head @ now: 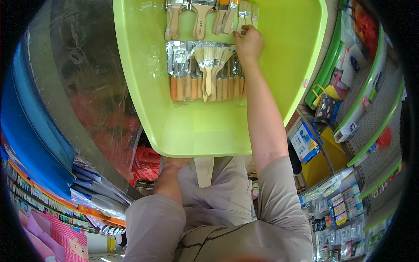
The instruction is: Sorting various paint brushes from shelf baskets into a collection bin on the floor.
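Note:
A light-green plastic tub (pixel 196 131) lies before me with paintbrushes inside. My right hand (pixel 250 42) is at the upper right of the brushes, its thumb and fingertips around the handle end of a flat paintbrush (pixel 244 14). Left of it, more wooden-handled flat brushes (pixel 200 19) lie in a row with their handles towards me. Below that row, several small pale-bristled brushes (pixel 208 62) are fanned out on top of clear-packaged tools with wooden handles (pixel 194 86). My left hand (pixel 176 161) is at the tub's near edge, its fingers hidden beneath the rim.
Shelves with green edges (pixel 370 98) curve along the right, holding small goods. Packaged items (pixel 340 209) hang at lower right. On the left are a plastic-covered surface (pixel 95 65), red plastic material (pixel 144 163), a blue object (pixel 36 124) and a pink checked bag (pixel 65 235).

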{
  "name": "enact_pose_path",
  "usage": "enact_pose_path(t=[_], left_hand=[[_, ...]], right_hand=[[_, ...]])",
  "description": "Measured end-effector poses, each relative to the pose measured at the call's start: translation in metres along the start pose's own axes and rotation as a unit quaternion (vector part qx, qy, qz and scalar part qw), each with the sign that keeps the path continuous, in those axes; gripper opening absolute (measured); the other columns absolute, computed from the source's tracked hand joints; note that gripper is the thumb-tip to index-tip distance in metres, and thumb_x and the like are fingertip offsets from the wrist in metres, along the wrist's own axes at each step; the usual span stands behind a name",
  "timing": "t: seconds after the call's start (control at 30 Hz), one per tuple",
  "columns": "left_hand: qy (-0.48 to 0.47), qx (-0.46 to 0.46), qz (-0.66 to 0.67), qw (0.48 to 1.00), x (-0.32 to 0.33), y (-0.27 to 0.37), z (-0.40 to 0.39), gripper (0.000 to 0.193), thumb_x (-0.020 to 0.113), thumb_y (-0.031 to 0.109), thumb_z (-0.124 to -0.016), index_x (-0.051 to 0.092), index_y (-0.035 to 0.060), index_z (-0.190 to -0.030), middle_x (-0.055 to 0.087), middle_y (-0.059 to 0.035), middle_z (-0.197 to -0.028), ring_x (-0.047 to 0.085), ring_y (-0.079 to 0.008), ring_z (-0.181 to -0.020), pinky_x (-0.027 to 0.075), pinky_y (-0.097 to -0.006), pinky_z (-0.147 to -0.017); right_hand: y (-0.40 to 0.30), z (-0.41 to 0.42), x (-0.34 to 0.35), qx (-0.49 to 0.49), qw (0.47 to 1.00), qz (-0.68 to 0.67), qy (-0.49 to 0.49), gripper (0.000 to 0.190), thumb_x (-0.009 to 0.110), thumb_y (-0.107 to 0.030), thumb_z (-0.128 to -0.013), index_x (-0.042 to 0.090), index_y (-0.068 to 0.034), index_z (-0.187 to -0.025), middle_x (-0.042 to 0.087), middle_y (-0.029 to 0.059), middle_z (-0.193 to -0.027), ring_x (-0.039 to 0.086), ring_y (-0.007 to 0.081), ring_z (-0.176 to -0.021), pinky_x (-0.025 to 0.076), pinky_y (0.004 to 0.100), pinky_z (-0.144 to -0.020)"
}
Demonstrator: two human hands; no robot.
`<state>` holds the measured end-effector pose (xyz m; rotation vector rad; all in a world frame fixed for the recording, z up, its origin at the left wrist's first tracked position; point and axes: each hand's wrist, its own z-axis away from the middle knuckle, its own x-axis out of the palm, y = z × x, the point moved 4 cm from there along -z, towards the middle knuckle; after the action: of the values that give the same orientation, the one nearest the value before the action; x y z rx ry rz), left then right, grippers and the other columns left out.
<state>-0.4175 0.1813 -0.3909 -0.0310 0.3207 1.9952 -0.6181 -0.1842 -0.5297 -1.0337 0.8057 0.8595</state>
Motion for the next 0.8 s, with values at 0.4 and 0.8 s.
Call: enact_pose_path(t=[0.4,0.8], left_hand=[[0.038,0.033,-0.007,0.999,0.036,-0.024,-0.011,0.053,0.054,0.047,-0.097,0.061,0.0131,-0.137,0.06,-0.0162,-0.139,0.055,-0.0365,-0.129,0.041,-0.051,-0.11],[0.076,0.04,0.018,0.996,0.012,-0.011,-0.003,0.053,0.058,0.049,-0.094,0.065,0.0133,-0.133,0.064,-0.0166,-0.133,0.059,-0.0368,-0.124,0.045,-0.0504,-0.106]], right_hand=[[0.007,-0.003,0.009,-0.011,0.999,-0.023,0.037,0.03,0.078,-0.019,-0.082,0.074,0.0,-0.104,0.071,0.0198,-0.099,0.07,0.0377,-0.092,0.055,0.0463,-0.083],[-0.023,0.063,-0.043,0.063,0.994,-0.073,-0.048,0.028,0.069,-0.025,-0.09,0.073,0.003,-0.09,0.072,0.0222,-0.08,0.071,0.0378,-0.079,0.055,0.0471,-0.073]])
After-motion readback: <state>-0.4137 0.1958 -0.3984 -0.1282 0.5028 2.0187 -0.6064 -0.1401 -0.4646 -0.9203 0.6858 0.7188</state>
